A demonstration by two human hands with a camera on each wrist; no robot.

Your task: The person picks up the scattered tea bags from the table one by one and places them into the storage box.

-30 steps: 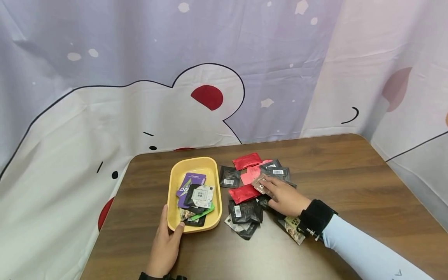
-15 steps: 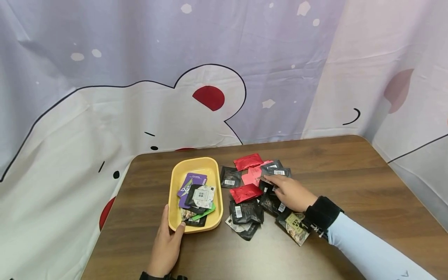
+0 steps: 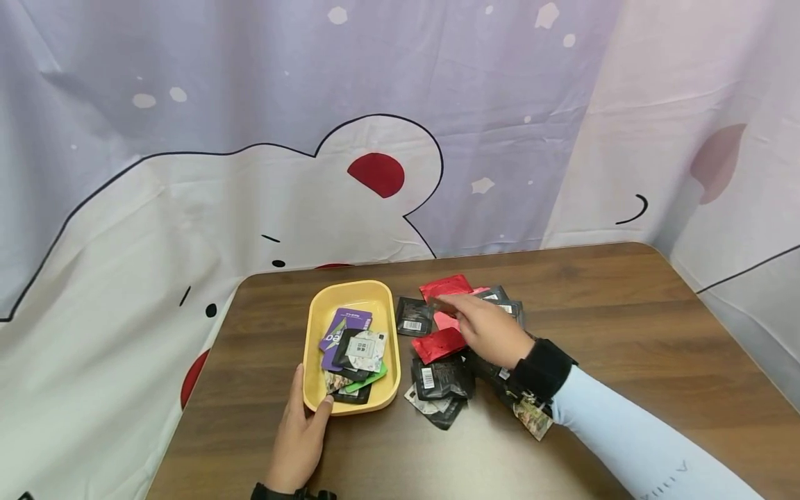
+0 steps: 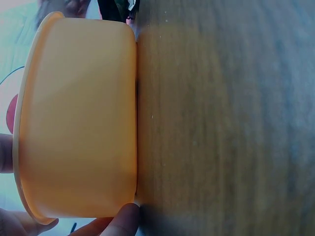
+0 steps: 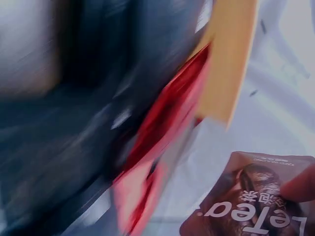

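My left hand grips the near left corner of a yellow tray, thumb on its rim. In the left wrist view the tray's outer wall fills the left half, with my fingertips at its base. Several sachets lie in the tray, a purple one among them. My right hand hovers above the loose pile, pinching a brown sachet; the right wrist view shows that sachet with white lettering, and the rest is blurred. Under the hand lie red sachets and black sachets.
Everything sits on a brown wooden table. A printed cloth backdrop hangs behind the table and down its left side. More sachets, red and black, lie right of the tray, and one patterned sachet lies by my right forearm.
My right hand has lifted off the pile with a brown sachet pinched and moved left, towards the tray. The left hand and the tray have stayed put.
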